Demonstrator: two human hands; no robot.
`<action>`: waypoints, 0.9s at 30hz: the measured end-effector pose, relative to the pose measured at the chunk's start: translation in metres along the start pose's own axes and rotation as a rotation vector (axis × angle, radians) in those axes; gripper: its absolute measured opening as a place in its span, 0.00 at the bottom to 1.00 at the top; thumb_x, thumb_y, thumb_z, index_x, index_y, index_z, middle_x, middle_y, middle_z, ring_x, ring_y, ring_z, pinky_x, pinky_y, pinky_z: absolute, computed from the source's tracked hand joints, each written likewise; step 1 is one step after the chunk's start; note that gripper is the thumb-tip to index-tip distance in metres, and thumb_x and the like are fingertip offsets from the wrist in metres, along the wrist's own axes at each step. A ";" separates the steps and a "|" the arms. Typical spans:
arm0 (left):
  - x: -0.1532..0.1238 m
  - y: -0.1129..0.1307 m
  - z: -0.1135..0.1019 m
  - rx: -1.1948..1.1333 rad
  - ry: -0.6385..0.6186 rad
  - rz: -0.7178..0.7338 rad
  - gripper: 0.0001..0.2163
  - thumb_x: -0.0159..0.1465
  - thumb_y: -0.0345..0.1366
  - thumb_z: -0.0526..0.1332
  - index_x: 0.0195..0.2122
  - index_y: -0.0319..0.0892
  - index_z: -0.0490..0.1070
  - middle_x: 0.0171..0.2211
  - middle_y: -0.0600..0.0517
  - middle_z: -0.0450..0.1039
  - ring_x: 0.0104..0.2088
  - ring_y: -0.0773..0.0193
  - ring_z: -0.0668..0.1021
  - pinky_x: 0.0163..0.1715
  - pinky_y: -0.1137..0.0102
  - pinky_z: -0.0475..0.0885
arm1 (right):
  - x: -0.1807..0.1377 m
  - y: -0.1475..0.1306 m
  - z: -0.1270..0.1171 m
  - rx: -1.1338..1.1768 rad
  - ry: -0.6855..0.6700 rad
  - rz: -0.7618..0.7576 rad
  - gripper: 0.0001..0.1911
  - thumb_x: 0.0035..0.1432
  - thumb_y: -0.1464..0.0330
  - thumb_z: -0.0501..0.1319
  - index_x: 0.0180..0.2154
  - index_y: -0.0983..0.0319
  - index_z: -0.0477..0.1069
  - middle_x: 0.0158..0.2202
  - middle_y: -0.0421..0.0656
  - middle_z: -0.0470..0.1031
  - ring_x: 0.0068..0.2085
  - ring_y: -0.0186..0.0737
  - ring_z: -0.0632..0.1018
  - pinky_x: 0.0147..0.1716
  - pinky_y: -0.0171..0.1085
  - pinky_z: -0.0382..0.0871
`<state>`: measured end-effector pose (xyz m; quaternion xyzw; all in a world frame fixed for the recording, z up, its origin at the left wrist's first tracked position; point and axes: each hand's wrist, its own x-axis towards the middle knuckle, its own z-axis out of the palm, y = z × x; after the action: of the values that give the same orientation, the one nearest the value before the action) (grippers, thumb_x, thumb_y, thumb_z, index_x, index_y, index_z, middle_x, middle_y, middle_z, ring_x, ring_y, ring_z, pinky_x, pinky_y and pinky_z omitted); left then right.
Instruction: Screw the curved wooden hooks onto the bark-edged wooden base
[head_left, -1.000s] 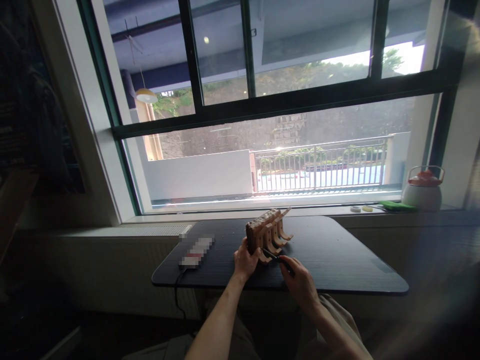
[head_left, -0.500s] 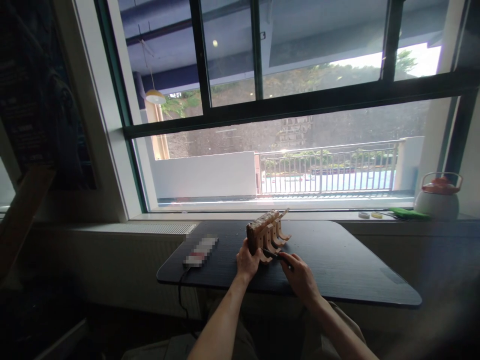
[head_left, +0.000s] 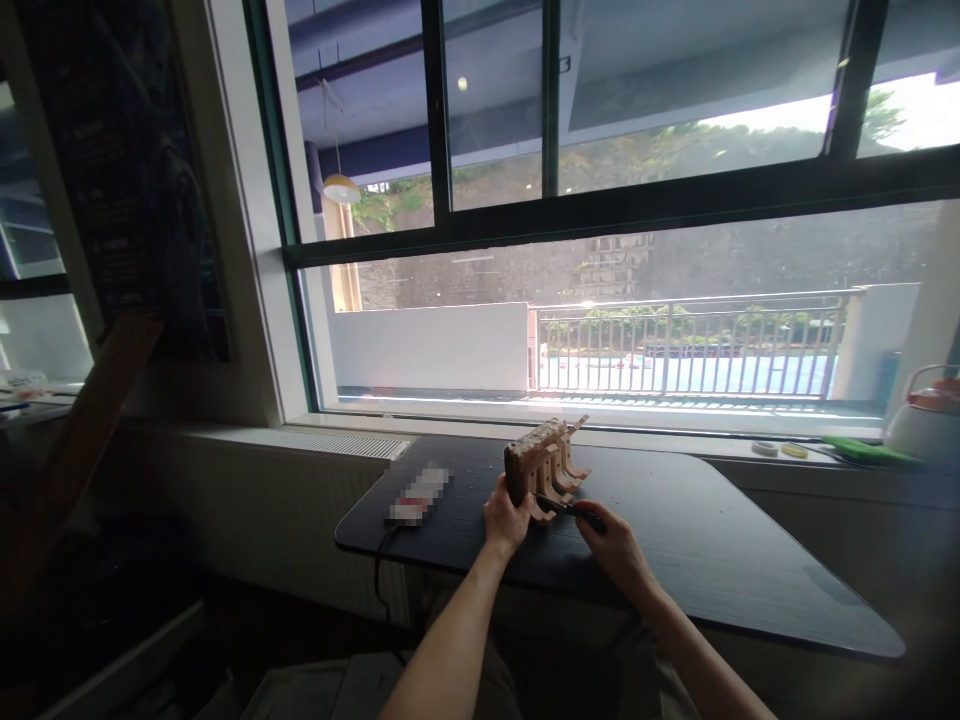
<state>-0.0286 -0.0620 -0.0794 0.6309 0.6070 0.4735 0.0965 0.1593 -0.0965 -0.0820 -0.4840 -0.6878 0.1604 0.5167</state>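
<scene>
Left hand wrapped around the near end of a wooden rack, standing on edge near the middle of a dark table, with its pegs pointing right. Right hand closed on a thin dark tool, tip at the rack's nearest peg. To the left on the table, a small blurred box with a cable. Far right on the windowsill, a white kettle.

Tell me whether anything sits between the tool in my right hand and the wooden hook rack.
Nothing visible does. The right hand holds a slim dark tool whose tip reaches the light-brown wooden hook rack, which the left hand grips at its near end on the dark table.
</scene>
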 end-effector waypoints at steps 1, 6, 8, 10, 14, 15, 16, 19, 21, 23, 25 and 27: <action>0.000 0.000 0.000 0.002 -0.001 -0.002 0.20 0.59 0.39 0.58 0.52 0.42 0.60 0.46 0.45 0.73 0.48 0.56 0.75 0.49 0.64 0.66 | 0.000 0.001 0.000 0.014 0.003 -0.004 0.15 0.53 0.65 0.55 0.41 0.61 0.73 0.40 0.45 0.78 0.43 0.45 0.77 0.47 0.43 0.68; 0.000 0.001 -0.002 0.000 -0.009 0.004 0.19 0.59 0.38 0.58 0.51 0.42 0.61 0.44 0.46 0.75 0.47 0.57 0.75 0.48 0.66 0.66 | -0.002 0.000 -0.002 0.042 0.059 -0.031 0.14 0.50 0.66 0.57 0.38 0.60 0.75 0.37 0.44 0.78 0.42 0.44 0.77 0.46 0.43 0.68; 0.000 0.001 -0.002 -0.001 -0.009 0.009 0.19 0.59 0.38 0.58 0.51 0.42 0.61 0.45 0.46 0.74 0.47 0.57 0.75 0.48 0.66 0.66 | -0.003 -0.001 -0.002 0.056 0.076 -0.033 0.13 0.49 0.65 0.57 0.37 0.60 0.75 0.37 0.44 0.78 0.41 0.45 0.77 0.45 0.43 0.69; 0.000 0.000 -0.002 -0.002 -0.009 0.019 0.19 0.59 0.38 0.58 0.51 0.43 0.61 0.45 0.47 0.74 0.47 0.57 0.75 0.47 0.67 0.67 | -0.002 -0.001 -0.002 0.065 0.088 -0.038 0.13 0.50 0.65 0.58 0.37 0.60 0.76 0.37 0.44 0.79 0.40 0.45 0.77 0.44 0.43 0.70; 0.000 -0.001 -0.002 -0.003 -0.006 0.029 0.18 0.59 0.39 0.58 0.50 0.44 0.62 0.43 0.47 0.75 0.45 0.57 0.76 0.44 0.67 0.68 | -0.002 0.001 -0.001 0.080 0.057 -0.021 0.14 0.52 0.64 0.57 0.39 0.61 0.75 0.35 0.45 0.79 0.36 0.44 0.78 0.38 0.41 0.71; -0.001 -0.001 -0.001 -0.003 -0.004 0.030 0.18 0.59 0.40 0.58 0.50 0.44 0.62 0.42 0.47 0.75 0.45 0.57 0.76 0.44 0.67 0.68 | -0.002 0.001 -0.001 0.078 0.044 -0.017 0.15 0.53 0.63 0.57 0.40 0.61 0.75 0.35 0.45 0.79 0.35 0.44 0.78 0.37 0.41 0.72; -0.001 -0.001 -0.001 -0.005 -0.002 0.033 0.18 0.59 0.40 0.58 0.50 0.43 0.62 0.42 0.47 0.75 0.45 0.56 0.76 0.44 0.66 0.68 | -0.003 0.000 -0.001 0.071 0.035 -0.014 0.15 0.53 0.63 0.56 0.40 0.61 0.74 0.34 0.44 0.79 0.34 0.43 0.78 0.35 0.40 0.72; -0.001 -0.002 -0.001 -0.014 0.006 0.052 0.18 0.59 0.40 0.58 0.50 0.43 0.62 0.42 0.47 0.75 0.45 0.56 0.77 0.44 0.66 0.68 | -0.006 -0.004 -0.001 0.018 0.026 -0.033 0.15 0.55 0.63 0.55 0.42 0.60 0.73 0.34 0.44 0.78 0.34 0.43 0.78 0.34 0.39 0.71; -0.001 -0.002 -0.001 -0.017 0.007 0.061 0.17 0.59 0.40 0.58 0.49 0.43 0.62 0.42 0.47 0.75 0.44 0.56 0.77 0.44 0.67 0.68 | -0.009 -0.008 -0.001 -0.034 0.021 -0.057 0.14 0.56 0.63 0.54 0.43 0.60 0.71 0.35 0.44 0.78 0.36 0.43 0.78 0.36 0.39 0.70; -0.001 -0.003 0.000 -0.016 0.005 0.062 0.18 0.59 0.40 0.58 0.50 0.42 0.62 0.42 0.46 0.75 0.44 0.56 0.77 0.44 0.66 0.68 | -0.012 -0.012 -0.002 -0.101 0.018 -0.093 0.13 0.58 0.64 0.53 0.43 0.60 0.68 0.38 0.44 0.77 0.39 0.43 0.77 0.39 0.40 0.69; -0.001 -0.003 0.000 -0.016 0.006 0.060 0.19 0.59 0.40 0.58 0.50 0.42 0.62 0.43 0.46 0.75 0.44 0.55 0.77 0.44 0.65 0.68 | -0.014 -0.015 -0.001 -0.178 0.031 -0.125 0.11 0.57 0.67 0.52 0.42 0.60 0.67 0.40 0.45 0.74 0.39 0.42 0.76 0.39 0.40 0.69; 0.000 -0.003 0.001 -0.019 0.007 0.059 0.19 0.59 0.40 0.58 0.51 0.41 0.61 0.43 0.45 0.75 0.44 0.55 0.77 0.44 0.64 0.68 | -0.015 -0.016 -0.001 -0.234 0.042 -0.145 0.10 0.57 0.69 0.52 0.42 0.60 0.65 0.41 0.45 0.71 0.38 0.41 0.76 0.38 0.39 0.69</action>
<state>-0.0300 -0.0614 -0.0819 0.6460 0.5839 0.4841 0.0863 0.1520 -0.1166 -0.0783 -0.4933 -0.7238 0.0313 0.4814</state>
